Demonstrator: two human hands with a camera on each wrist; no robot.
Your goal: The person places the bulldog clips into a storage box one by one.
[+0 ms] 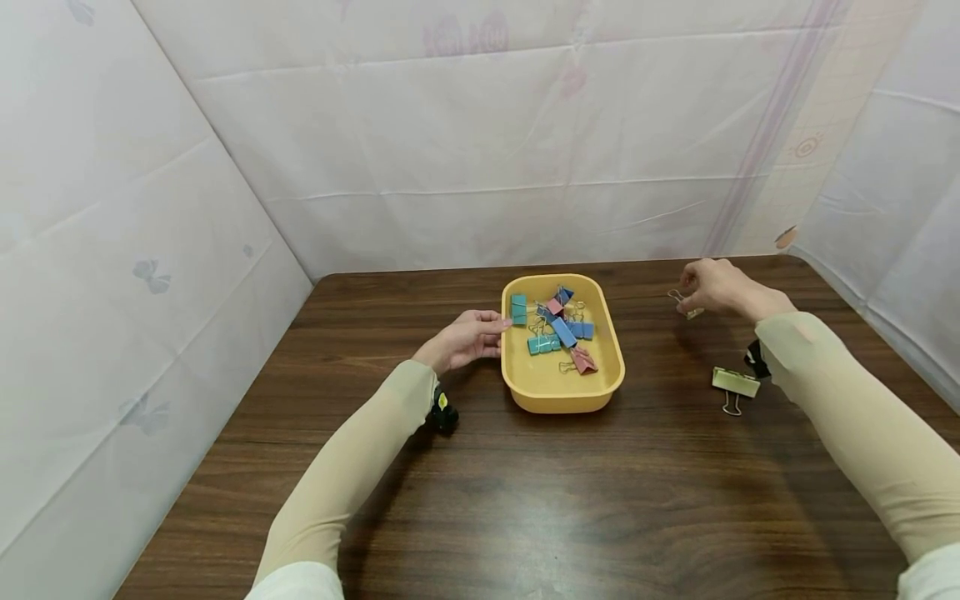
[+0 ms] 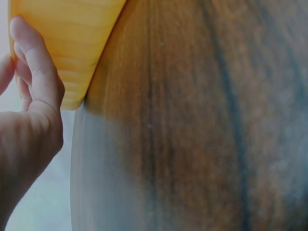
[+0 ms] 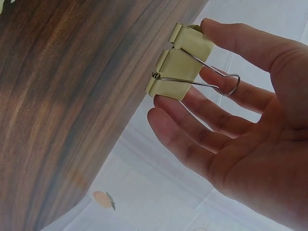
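Observation:
A yellow tray (image 1: 561, 398) sits at the middle of the dark wooden table (image 1: 600, 500). It holds several binder clips, among them a teal one (image 1: 518, 308), a blue one (image 1: 562, 332) and a pink one (image 1: 583, 360). My left hand (image 1: 471, 336) rests with fairly straight fingers against the tray's left wall; the left wrist view shows those fingers (image 2: 33, 72) lying on the yellow wall (image 2: 67, 43). My right hand (image 1: 708, 286), right of the tray and above the table, pinches a pale yellow binder clip (image 1: 693, 312) (image 3: 180, 72) between thumb and fingers (image 3: 226, 38).
A second, larger pale yellow binder clip (image 1: 736, 382) lies on the table under my right forearm. White sheeting (image 1: 480, 150) walls in the table at the back and on both sides. Bare wood stretches from the tray to the front edge.

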